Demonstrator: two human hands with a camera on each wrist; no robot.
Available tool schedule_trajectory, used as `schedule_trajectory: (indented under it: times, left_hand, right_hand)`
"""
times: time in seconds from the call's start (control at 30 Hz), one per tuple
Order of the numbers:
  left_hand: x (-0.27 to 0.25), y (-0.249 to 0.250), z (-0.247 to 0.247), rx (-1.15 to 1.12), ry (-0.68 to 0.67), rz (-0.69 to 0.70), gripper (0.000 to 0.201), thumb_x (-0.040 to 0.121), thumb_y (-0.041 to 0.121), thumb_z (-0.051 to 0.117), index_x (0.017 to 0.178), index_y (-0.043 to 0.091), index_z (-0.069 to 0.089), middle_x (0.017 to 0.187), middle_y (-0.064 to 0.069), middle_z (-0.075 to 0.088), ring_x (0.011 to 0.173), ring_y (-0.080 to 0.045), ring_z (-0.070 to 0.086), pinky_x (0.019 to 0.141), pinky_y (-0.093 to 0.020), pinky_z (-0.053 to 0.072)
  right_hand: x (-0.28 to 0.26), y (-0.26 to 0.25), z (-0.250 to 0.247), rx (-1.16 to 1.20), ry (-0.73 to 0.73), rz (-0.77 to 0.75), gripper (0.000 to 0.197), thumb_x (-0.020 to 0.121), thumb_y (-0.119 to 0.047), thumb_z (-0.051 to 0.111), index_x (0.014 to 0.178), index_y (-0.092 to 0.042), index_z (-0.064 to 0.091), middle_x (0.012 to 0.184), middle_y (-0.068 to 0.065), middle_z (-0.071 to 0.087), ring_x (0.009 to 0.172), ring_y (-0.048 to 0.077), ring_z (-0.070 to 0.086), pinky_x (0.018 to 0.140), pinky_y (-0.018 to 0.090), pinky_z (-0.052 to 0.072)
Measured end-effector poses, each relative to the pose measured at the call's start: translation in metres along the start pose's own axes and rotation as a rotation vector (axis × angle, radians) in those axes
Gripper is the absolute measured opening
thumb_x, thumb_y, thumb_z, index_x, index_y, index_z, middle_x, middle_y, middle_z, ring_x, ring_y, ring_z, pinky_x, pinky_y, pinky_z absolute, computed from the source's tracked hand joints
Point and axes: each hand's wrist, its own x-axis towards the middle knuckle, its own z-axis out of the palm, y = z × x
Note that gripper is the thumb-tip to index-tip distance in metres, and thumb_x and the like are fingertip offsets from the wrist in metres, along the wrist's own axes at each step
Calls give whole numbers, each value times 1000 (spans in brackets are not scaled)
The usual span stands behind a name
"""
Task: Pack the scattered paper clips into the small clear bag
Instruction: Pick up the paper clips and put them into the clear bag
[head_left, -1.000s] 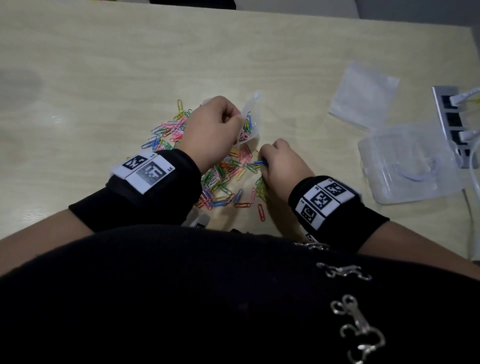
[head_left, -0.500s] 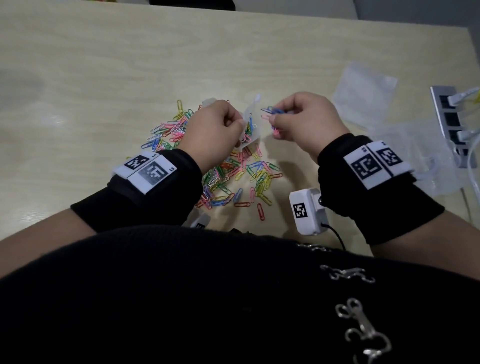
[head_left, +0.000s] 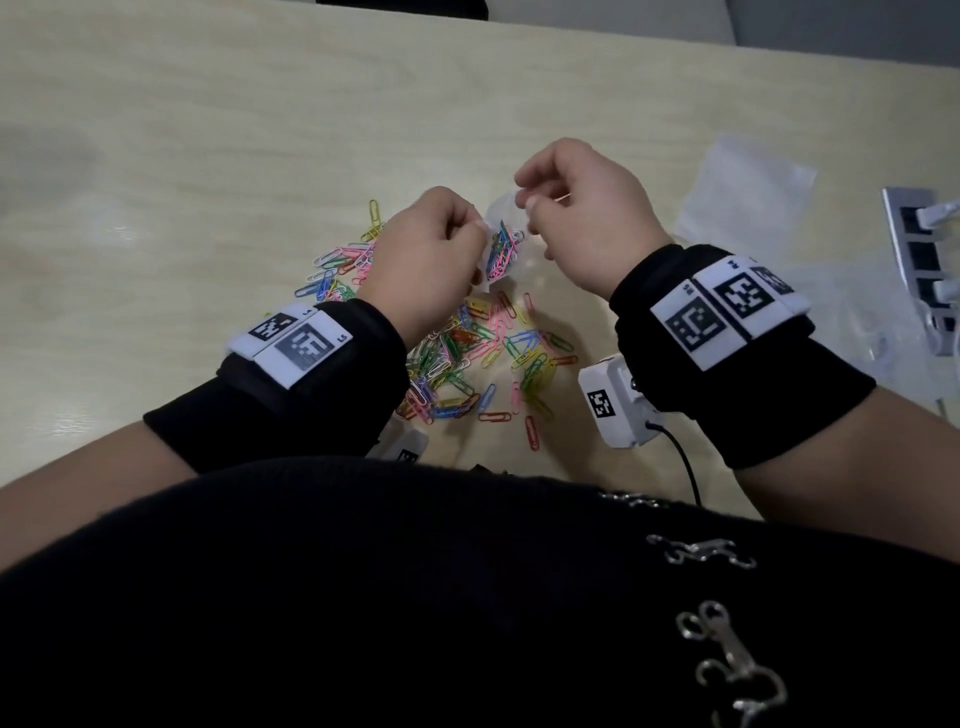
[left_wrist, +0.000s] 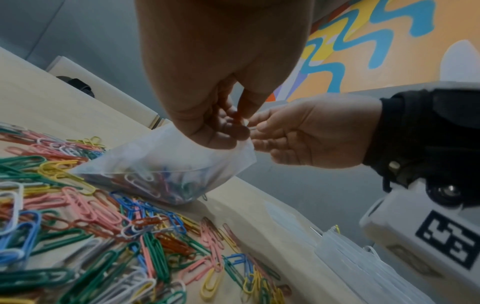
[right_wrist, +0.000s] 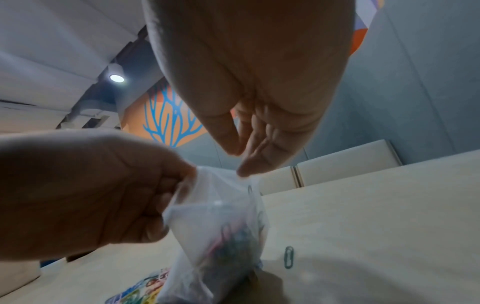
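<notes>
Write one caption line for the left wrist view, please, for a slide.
Left hand pinches the small clear bag open above scattered paper clips while the right hand reaches its mouth.

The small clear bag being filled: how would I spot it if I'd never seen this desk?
Look at the heap of coloured paper clips on the pale table. Just beyond it, between the two hands, the small bag is held up by the left hand. Unlike the empty bag lying flat to the right, it holds clips.
</notes>
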Motion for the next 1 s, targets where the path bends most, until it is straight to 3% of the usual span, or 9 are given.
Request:
schedule_trajectory:
  times: [0.1,0.23,0.37,0.53,0.6,0.7,0.77,0.87,1.0]
  left_hand:
    - [5,2,-6,-18,105,20,13,83,21,46,72,27,51,64,7,57,68,-21,57,70,-47,55]
    - [11,8,-15,-64,196,97,12,83,21,41,74,29,44,67,7,48,67,-17,47,63,-34,41]
    - [13,16,-21,-77,230,225,16,87,17,42,76,29,42,69,3,49,68,-22,50,63,-40,43]
    - [17,12,-23,-87,281,203,15,87,19,43,77,29,43,71,-2,52,68,-23,51,66,-46,46]
    - [15,9,-22,-68,255,174,15,87,20,43,76,30,43,71,1,52,68,-22,52,67,-45,47]
    - [12,5,-19,-53,212,140,15,87,23,46,75,31,45,69,6,52,68,-20,53,68,-43,48]
    - [9,3,-17,-45,179,128,15,87,24,49,74,31,47,68,8,53,68,-17,53,69,-41,48]
    - [6,2,-14,-23,110,110,15,89,25,52,75,31,51,71,8,56,70,-16,55,72,-40,50]
    - [2,-1,-10,47,43,80,13,88,27,56,75,30,54,71,3,61,75,-24,64,74,-45,55]
  right_hand:
    - [7,10,4,-115,83,22,19,88,-15,48,99,-24,61,97,-2,64,97,23,62,87,31,50]
    - [1,28,26,-498,-226,29,49,89,-38,55,132,-13,49,134,12,50,119,28,52,100,33,41]
    - [-16,37,51,-630,-509,-229,88,74,-66,61,145,-24,31,153,9,31,138,30,31,114,44,31]
    - [-35,38,64,-912,-617,-410,79,80,-63,57,147,-36,26,157,0,23,143,28,18,115,45,26]
    - [-39,42,63,-844,-579,-407,58,87,-40,59,141,-26,42,153,6,32,137,32,28,111,44,32]
    - [-44,53,56,-721,-458,-472,31,79,-12,66,110,-10,62,123,15,57,105,39,53,85,45,50]
    - [-46,57,49,-673,-411,-415,25,80,-8,64,105,-9,64,114,15,58,98,37,55,78,43,52]
    - [-42,56,36,-584,-344,-301,22,86,-7,58,106,-10,67,113,14,58,101,34,57,84,36,49]
    - [-37,55,20,-403,-216,-28,14,82,-17,66,94,-23,72,93,-3,62,79,11,57,70,13,44]
